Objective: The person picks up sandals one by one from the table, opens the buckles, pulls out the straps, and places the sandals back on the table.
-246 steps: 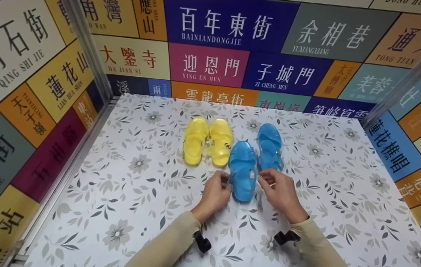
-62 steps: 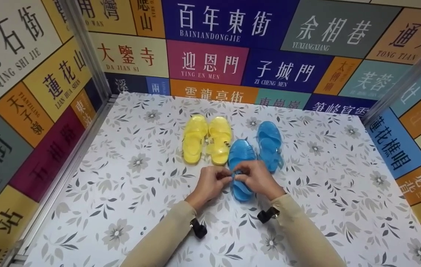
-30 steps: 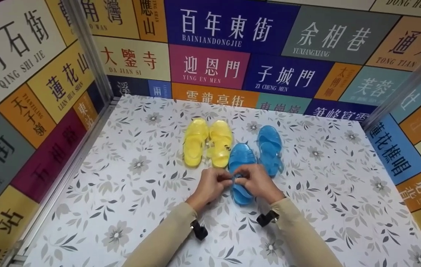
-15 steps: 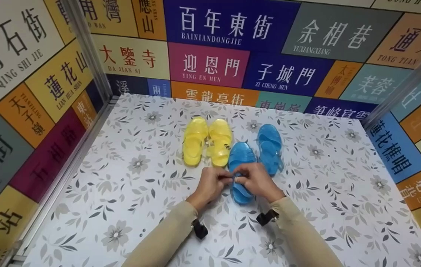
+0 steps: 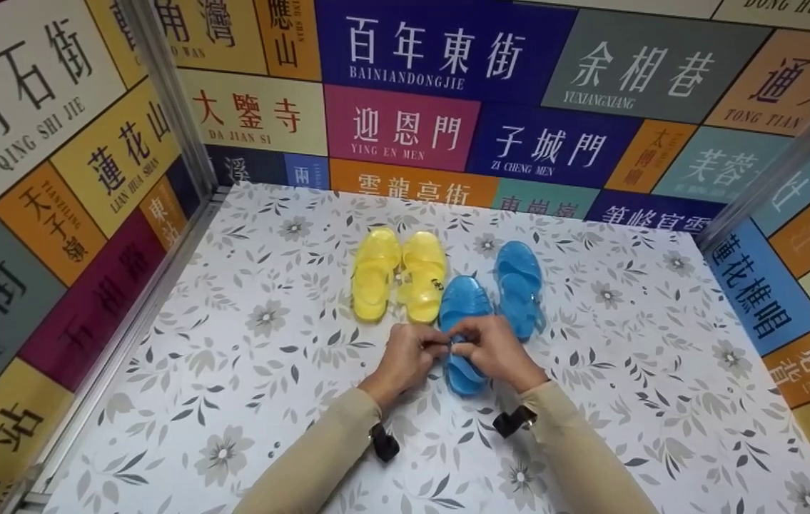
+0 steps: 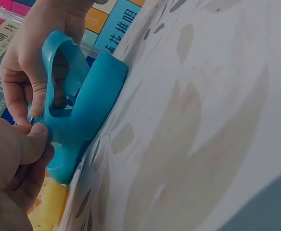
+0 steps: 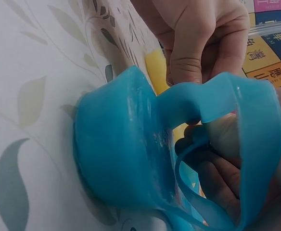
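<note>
Two blue jelly sandals lie on the patterned cloth, toes pointing away. At the left side of the nearer blue sandal (image 5: 465, 375), the fingertips of my left hand (image 5: 405, 360) and right hand (image 5: 496, 350) meet, pinching its ankle strap (image 7: 261, 125). In the left wrist view, a small metallic bit, maybe the buckle, shows between the fingertips; most of it is hidden. The right hand reaches across the sandal's opening, and its fingers show behind the looped strap in the right wrist view. The other blue sandal (image 5: 517, 278) lies just behind, to the right.
A pair of yellow jelly sandals, the left one (image 5: 372, 285) and the right one (image 5: 422, 268), stands side by side at the back left. Walls with colourful sign panels (image 5: 405, 125) enclose the floral-covered table (image 5: 247, 385) on three sides.
Since the oldest frame, my right hand has moved left across the nearer blue sandal to join the left hand at its strap. Over the last second both hands hardly move.
</note>
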The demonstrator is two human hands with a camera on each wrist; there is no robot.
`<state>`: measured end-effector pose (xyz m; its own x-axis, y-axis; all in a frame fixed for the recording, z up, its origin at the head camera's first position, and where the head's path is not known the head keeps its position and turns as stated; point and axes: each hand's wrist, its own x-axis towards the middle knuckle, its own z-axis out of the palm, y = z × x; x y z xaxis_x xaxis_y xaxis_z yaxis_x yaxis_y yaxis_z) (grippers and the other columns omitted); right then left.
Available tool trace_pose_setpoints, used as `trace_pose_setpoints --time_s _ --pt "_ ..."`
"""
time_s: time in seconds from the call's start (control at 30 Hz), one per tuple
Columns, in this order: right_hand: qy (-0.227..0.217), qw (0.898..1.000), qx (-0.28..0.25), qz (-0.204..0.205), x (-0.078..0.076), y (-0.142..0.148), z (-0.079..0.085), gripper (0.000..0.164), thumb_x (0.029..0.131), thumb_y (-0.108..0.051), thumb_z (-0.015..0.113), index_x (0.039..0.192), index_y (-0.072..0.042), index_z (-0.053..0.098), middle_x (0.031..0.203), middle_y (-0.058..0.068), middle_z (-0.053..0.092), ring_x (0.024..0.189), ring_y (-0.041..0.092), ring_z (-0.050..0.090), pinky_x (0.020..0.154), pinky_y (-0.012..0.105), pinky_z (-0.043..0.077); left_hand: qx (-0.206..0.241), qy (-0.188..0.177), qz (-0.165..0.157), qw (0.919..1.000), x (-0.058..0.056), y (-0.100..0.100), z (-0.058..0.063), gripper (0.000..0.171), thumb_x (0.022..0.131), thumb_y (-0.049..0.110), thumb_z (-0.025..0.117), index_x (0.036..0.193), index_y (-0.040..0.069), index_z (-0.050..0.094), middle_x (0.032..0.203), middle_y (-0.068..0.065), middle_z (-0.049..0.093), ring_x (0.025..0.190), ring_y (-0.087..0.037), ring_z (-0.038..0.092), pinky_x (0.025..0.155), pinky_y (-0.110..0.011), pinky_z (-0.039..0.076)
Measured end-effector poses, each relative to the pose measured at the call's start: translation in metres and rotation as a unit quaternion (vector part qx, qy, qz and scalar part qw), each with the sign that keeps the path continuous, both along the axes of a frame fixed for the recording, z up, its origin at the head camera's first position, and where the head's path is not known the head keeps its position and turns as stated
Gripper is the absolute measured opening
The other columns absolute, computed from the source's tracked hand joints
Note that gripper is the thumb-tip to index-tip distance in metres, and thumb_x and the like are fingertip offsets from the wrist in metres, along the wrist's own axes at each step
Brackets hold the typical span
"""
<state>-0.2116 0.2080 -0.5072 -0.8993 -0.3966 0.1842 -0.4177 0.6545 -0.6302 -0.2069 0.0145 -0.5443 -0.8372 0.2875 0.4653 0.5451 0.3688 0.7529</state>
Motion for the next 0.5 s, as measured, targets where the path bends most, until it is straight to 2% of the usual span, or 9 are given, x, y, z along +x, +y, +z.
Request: trace_pose_setpoints --time_s 0.17,0.37,0.43,0.5 --pt "-0.009 1.000 -0.008 -0.001 0.002 0.000 -0.001 0.020 0.084 -0.004 0.085 0.100 -0.015 0.083 0.095 -0.003 0.080 0.082 0.013 0.071 0.073 0.032 0.058 0.016 -0.061 0.002 0.9980 0.000 -0.001 -0.001 0.009 0.087 0.000 0.083 0.094 0.006 0.084 0.089 -0.003 0.081 0.084 -0.013 0.076 0.076 -0.024 0.061" --pt "0.003 1.000 -0.004 0.008 0.002 0.003 -0.001 0.018 0.086 -0.005 0.084 0.101 -0.015 0.082 0.095 -0.003 0.079 0.081 0.012 0.070 0.072 0.032 0.058 0.003 -0.116 -0.025 0.9929 -0.001 -0.007 0.004 0.012 0.091 0.006 0.082 0.103 0.007 0.081 0.095 -0.004 0.080 0.085 -0.010 0.074 0.076 -0.023 0.060" --pt "0.000 1.000 -0.006 0.006 0.002 0.002 0.000 0.018 0.086 -0.005 0.084 0.101 -0.015 0.082 0.095 -0.003 0.079 0.082 0.012 0.071 0.072 0.031 0.058 0.003 -0.125 -0.034 0.9916 0.000 -0.009 0.004 0.014 0.092 0.007 0.081 0.106 0.008 0.082 0.099 -0.003 0.081 0.089 -0.010 0.075 0.079 -0.022 0.060" --pt "-0.004 1.000 -0.009 0.006 0.002 0.003 -0.001 0.018 0.086 -0.006 0.085 0.100 -0.015 0.082 0.095 -0.003 0.079 0.082 0.012 0.071 0.072 0.031 0.058 -0.001 -0.114 -0.040 0.9927 0.000 -0.010 0.003 0.016 0.092 0.006 0.081 0.107 0.008 0.082 0.101 -0.003 0.081 0.092 -0.011 0.075 0.081 -0.023 0.060"
